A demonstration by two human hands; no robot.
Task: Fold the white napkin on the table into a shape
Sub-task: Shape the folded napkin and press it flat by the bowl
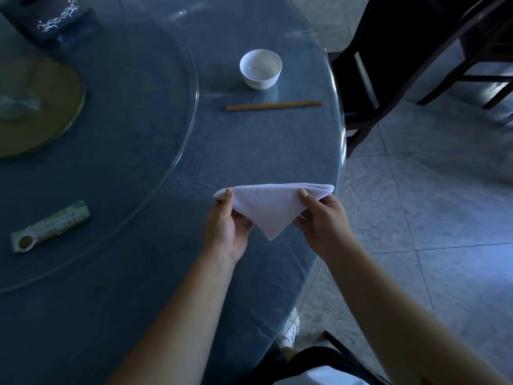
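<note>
The white napkin (273, 207) is folded into a triangle, its long edge away from me and its point hanging toward me. It is held just above the round blue table (133, 168), near the table's right edge. My left hand (229, 226) pinches the napkin's left corner, thumb on top. My right hand (323, 222) pinches it near the right corner, thumb on top, fingers underneath. The napkin's right tip sticks out past my right thumb.
A white bowl (261, 68) and wooden chopsticks (274, 106) lie farther back. A glass turntable (166, 140) holds a packaged item (51, 226) and a yellow-green plate (36, 107). A dark box (55, 22) sits far left. Dark chairs (388, 65) stand on the tiled floor at right.
</note>
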